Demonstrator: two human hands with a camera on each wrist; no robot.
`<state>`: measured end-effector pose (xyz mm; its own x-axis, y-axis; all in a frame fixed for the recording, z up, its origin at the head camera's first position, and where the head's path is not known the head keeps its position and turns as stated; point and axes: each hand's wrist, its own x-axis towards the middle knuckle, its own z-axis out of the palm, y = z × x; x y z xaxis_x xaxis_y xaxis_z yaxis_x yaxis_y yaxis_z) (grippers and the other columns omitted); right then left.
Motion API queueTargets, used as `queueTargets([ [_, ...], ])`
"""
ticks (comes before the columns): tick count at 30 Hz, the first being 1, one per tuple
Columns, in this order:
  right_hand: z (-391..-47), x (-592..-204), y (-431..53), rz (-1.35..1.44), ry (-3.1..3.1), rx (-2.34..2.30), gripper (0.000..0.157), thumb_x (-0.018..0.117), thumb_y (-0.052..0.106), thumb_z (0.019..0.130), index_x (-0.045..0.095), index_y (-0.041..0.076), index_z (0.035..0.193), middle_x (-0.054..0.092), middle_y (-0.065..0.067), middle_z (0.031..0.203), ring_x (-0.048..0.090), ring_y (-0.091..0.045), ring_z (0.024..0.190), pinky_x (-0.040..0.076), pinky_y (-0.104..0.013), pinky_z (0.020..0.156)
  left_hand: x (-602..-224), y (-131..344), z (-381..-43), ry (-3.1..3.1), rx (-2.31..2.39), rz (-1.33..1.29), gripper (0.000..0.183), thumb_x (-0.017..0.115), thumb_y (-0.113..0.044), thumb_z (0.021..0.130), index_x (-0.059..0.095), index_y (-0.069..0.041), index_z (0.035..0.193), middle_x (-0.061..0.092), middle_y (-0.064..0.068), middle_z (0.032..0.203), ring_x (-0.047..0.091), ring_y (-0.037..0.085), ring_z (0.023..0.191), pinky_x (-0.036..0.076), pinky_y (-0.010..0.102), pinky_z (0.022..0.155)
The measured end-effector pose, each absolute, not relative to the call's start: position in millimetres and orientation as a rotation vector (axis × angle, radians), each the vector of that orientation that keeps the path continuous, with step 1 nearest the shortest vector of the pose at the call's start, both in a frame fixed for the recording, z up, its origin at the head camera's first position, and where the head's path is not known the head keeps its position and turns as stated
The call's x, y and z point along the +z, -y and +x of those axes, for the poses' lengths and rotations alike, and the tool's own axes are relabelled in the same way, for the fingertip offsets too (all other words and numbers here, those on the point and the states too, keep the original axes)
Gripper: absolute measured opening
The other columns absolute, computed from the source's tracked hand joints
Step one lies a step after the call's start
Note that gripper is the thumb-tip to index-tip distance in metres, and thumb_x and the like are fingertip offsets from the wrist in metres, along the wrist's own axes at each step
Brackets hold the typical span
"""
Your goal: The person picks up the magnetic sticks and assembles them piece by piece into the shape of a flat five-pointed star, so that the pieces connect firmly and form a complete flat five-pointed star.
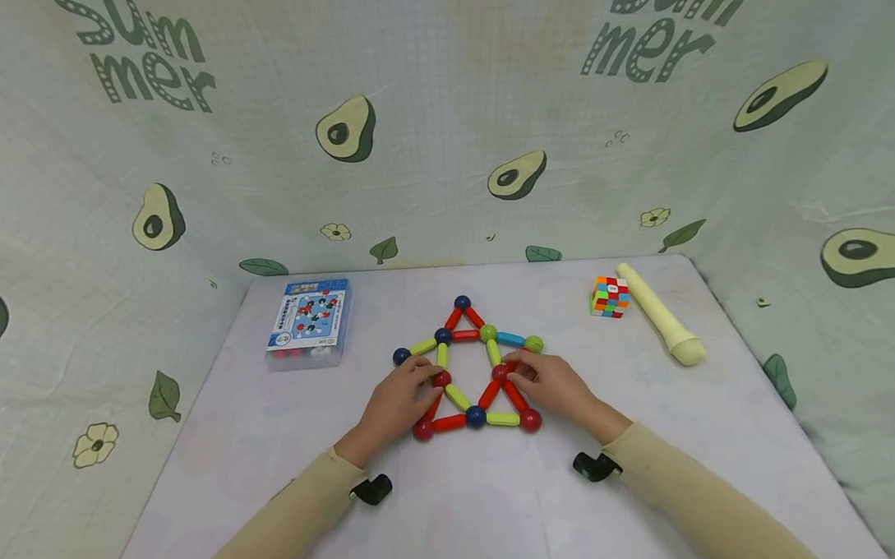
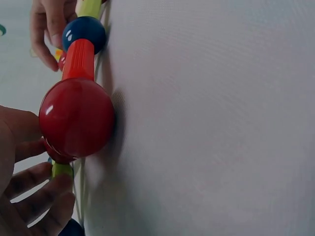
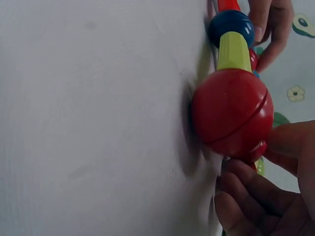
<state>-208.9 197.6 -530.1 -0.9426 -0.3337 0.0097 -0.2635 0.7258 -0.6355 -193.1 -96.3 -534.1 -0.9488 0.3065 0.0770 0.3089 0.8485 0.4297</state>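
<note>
A flat figure of coloured magnetic rods and balls lies on the table. My left hand (image 1: 397,403) pinches a red ball (image 1: 441,380) on its left side, beside a yellow-green rod (image 1: 442,356). On the other side my right hand (image 1: 555,385) pinches a red rod (image 1: 512,367) that meets another red ball (image 1: 499,373); the fingers partly cover this rod. A blue ball (image 1: 475,417) joins the near rods. Large in the left wrist view is the near-left red ball (image 2: 76,118); the near-right red ball (image 3: 232,112) fills the right wrist view.
A clear plastic box (image 1: 309,324) with a printed molecule-like picture lies at the back left. At the back right are a puzzle cube (image 1: 610,297) and a pale yellow tube-shaped object (image 1: 657,311). An avocado-print cloth (image 1: 428,205) hangs behind the table.
</note>
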Motion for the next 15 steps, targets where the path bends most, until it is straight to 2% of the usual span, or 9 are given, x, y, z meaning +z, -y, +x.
queueTargets([
  [4,-207.6,-529.7,-187.9,-0.513,-2.815,-0.889,0.035,0.072,0.028,0.096,0.069,0.022,0.131,0.061,0.008,0.088,0.054,-0.014,0.081,0.048,-0.03,0.07,-532.6,88.1,-193.4,3.034,-0.659,-0.547,0.041,0.075,-0.03,0.094,0.068,-0.017,0.132,0.06,0.002,0.128,0.062,0.017,0.105,0.057,0.033,0.089],
  [15,-205.5,-524.7,-184.6,-0.516,-2.847,-0.857,0.03,0.075,0.027,0.095,0.07,0.021,0.124,0.062,0.009,0.086,0.055,-0.012,0.079,0.049,-0.029,0.07,-534.0,87.5,-194.8,3.049,-0.766,-0.502,0.034,0.077,-0.022,0.093,0.07,-0.02,0.127,0.059,-0.001,0.125,0.06,0.014,0.103,0.056,0.03,0.089],
])
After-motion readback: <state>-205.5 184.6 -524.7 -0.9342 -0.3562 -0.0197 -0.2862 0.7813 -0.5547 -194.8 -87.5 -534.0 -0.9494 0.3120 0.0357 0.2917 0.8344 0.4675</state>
